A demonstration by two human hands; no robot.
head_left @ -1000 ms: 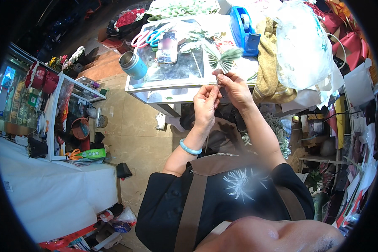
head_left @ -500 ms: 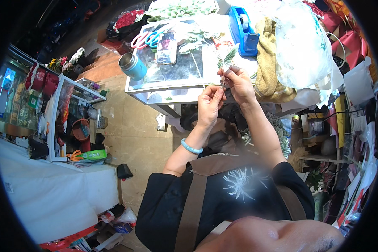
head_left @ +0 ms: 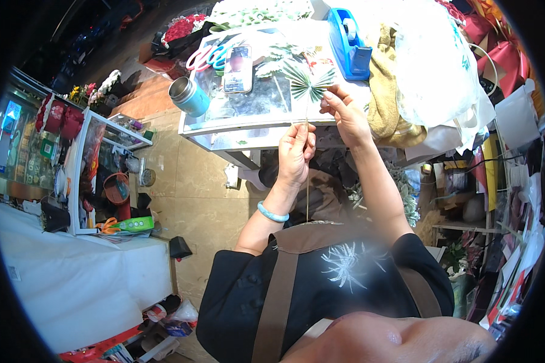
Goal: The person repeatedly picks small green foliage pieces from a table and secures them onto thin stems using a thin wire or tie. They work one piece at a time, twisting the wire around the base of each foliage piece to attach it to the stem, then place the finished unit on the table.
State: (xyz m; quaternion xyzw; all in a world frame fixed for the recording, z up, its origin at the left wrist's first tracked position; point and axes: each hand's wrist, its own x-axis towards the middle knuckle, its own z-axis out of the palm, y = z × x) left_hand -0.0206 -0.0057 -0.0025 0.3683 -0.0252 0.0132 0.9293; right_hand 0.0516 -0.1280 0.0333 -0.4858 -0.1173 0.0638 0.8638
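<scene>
My left hand (head_left: 297, 154) pinches a thin stick (head_left: 307, 196) that stands upright, its lower end reaching down before my apron. At the stick's top a pleated green-and-white fan (head_left: 309, 82) is spread out like a bow, above the near edge of the white glass-topped table (head_left: 248, 125). My right hand (head_left: 348, 115) is raised beside the fan, with thumb and fingers drawn together at its lower right edge. Whether anything is between those fingertips is too small to make out.
On the table are a blue tape dispenser (head_left: 350, 51), a phone (head_left: 238, 69), pink- and blue-handled scissors (head_left: 201, 59), a blue steel cup (head_left: 189, 97) and pale leaves (head_left: 278, 60). A brown towel (head_left: 383, 91) and a clear plastic bag (head_left: 436, 66) lie at the right.
The fan has spread wider and shows higher and further left. My left hand has shifted slightly left along with the stick. My right hand has come away from the stick to the fan's right edge.
</scene>
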